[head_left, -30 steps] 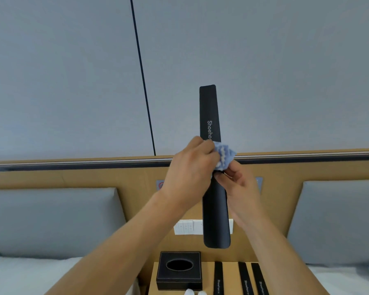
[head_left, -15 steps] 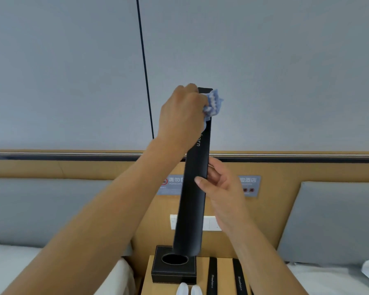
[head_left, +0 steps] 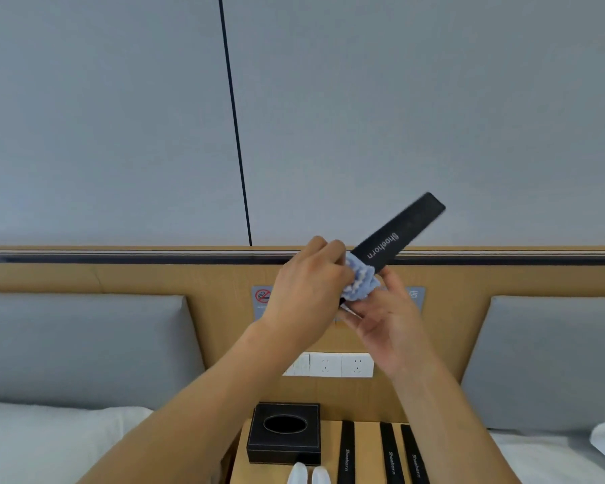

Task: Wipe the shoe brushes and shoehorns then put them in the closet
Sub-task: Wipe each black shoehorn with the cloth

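A long black shoehorn (head_left: pixel 397 235) marked "Shoehorn" is held up in the air, tilted with its far end up to the right. My right hand (head_left: pixel 390 324) holds its lower end from below. My left hand (head_left: pixel 310 288) presses a crumpled light-blue cloth (head_left: pixel 358 279) against the shoehorn near its middle. The lower part of the shoehorn is hidden behind the cloth and my hands. Three more black shoehorns (head_left: pixel 346 452) (head_left: pixel 392 454) (head_left: pixel 414 455) lie side by side on the wooden nightstand (head_left: pixel 332 448) below.
A black tissue box (head_left: pixel 283 433) stands at the nightstand's left, with two white rounded items (head_left: pixel 308 475) in front of it. Wall sockets (head_left: pixel 329 365) sit on the wooden headboard. Grey pillows (head_left: pixel 84 347) (head_left: pixel 552 361) and white beds flank the nightstand.
The shoehorn has swung from nearly upright to a tilt up and to the right. My left hand with the cloth slid down from its top end to near the middle.
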`<action>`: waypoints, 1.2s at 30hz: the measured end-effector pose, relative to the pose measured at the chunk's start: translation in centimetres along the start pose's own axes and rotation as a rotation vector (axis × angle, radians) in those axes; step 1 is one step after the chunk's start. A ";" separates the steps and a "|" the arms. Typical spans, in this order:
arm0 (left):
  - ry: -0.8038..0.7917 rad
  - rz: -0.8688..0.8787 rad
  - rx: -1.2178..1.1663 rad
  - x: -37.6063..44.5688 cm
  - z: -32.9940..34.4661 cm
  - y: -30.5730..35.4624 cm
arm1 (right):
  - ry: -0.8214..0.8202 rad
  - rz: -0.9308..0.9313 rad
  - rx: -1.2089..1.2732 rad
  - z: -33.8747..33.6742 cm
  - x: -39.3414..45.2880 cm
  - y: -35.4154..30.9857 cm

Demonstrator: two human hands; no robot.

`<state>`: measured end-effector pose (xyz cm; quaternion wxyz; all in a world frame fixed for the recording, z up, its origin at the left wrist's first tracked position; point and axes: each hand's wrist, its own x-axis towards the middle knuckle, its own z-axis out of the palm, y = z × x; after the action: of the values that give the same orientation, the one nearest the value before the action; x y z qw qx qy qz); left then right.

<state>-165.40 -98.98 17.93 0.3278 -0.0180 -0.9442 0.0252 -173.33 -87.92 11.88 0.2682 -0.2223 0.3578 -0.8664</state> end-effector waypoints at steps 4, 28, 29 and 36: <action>0.008 0.050 0.012 -1.6 0.0 -0.1 | 0.139 0.115 0.093 0.0 -0.1 0.4; 0.139 -0.523 -0.040 -6.4 0.6 -5.7 | 0.314 -0.032 0.332 0.0 -0.8 1.6; 0.139 -0.554 -0.034 -6.1 0.7 -5.2 | 0.319 -0.033 0.336 0.2 -0.9 1.9; 0.060 -0.506 -0.124 -4.0 2.4 0.1 | 0.275 -0.005 0.277 1.2 -0.9 3.6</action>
<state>-163.70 -99.18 13.59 0.3498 0.1978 -0.9083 -0.1161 -170.88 -90.13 9.79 0.2426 -0.0638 0.2677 -0.9303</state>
